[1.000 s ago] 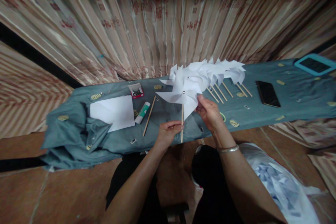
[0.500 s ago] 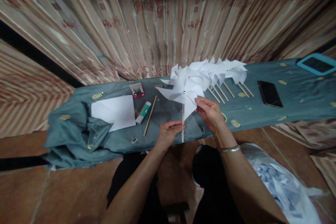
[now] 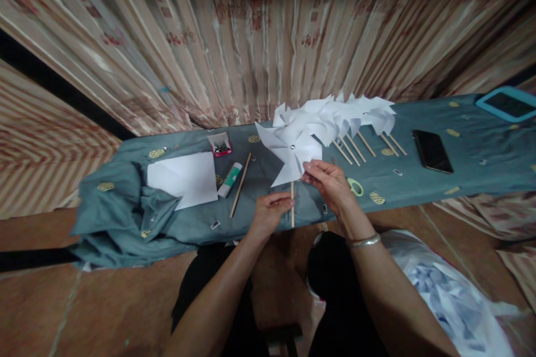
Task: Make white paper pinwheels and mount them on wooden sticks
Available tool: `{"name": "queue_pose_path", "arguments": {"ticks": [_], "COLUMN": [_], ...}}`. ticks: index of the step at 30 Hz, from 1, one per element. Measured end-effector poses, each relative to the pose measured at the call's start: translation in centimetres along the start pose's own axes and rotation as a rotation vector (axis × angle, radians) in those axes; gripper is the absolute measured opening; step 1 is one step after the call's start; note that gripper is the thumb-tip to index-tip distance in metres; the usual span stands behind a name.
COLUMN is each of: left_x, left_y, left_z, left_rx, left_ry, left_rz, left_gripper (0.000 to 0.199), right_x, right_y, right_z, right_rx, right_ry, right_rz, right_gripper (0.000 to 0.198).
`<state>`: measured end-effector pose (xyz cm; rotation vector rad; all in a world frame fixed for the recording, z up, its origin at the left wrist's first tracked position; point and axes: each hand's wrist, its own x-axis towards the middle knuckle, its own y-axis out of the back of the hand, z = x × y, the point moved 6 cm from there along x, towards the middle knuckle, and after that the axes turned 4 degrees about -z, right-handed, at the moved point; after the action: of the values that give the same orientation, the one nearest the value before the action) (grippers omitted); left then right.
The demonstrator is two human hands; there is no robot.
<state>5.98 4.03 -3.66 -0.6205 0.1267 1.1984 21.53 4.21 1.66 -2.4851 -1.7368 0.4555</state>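
A white paper pinwheel point(image 3: 288, 156) with a silver pin at its centre stands upright in front of me, above the cloth. My left hand point(image 3: 271, 213) pinches its thin wooden stick. At the lower right blade, my right hand point(image 3: 329, 181) has its thumb and fingers closed on the paper edge. Behind it, several more white pinwheels point(image 3: 352, 114) lie in an overlapping row, sticks toward me. Green-handled scissors point(image 3: 355, 187) lie just right of my right hand, partly hidden by it. A loose wooden stick point(image 3: 240, 185) is to the left.
White paper sheets point(image 3: 188, 178), a glue stick point(image 3: 229, 179) and a small open box of pins point(image 3: 220, 145) sit on the left of the cloth-covered table point(image 3: 397, 173). A phone point(image 3: 432, 150) and blue-framed tablet point(image 3: 508, 104) lie right. A plastic bag point(image 3: 444, 290) stands on the floor.
The held pinwheel's blades have turned about the pin. My right hand has shifted slightly left and down along with the blade edge. My left hand stays on the stick.
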Motion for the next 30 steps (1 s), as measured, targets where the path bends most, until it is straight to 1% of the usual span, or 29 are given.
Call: {"name": "queue_pose_path", "arguments": {"ticks": [4, 12, 16, 22, 27, 30], "left_x": [0.1, 0.2, 0.1, 0.0, 0.0, -0.1], "left_y": [0.0, 0.0, 0.0, -0.1, 0.0, 0.3], "left_z": [0.0, -0.1, 0.1, 0.2, 0.5, 0.9], "left_rx": [0.022, 0.027, 0.030, 0.039, 0.027, 0.014], "left_ry": [-0.009, -0.014, -0.017, -0.028, -0.047, -0.075], "left_rz": [-0.005, -0.011, -0.009, -0.012, 0.004, 0.019], "left_gripper": [0.039, 0.038, 0.038, 0.035, 0.034, 0.031], "right_x": [-0.1, 0.0, -0.1, -0.5, -0.9, -1.5], "right_y": [-0.5, -1.2, -1.6, -2.4, -2.8, -2.6], "right_z": [0.0, -0.1, 0.1, -0.1, 0.0, 0.5], "right_rx": [-0.057, -0.211, -0.274, -0.330, -0.367, -0.473], "right_ry": [0.007, 0.099, 0.123, 0.132, 0.150, 0.152], "right_rz": [-0.033, -0.062, -0.073, -0.028, -0.039, -0.060], "right_gripper": [0.038, 0.038, 0.040, 0.044, 0.037, 0.032]}}
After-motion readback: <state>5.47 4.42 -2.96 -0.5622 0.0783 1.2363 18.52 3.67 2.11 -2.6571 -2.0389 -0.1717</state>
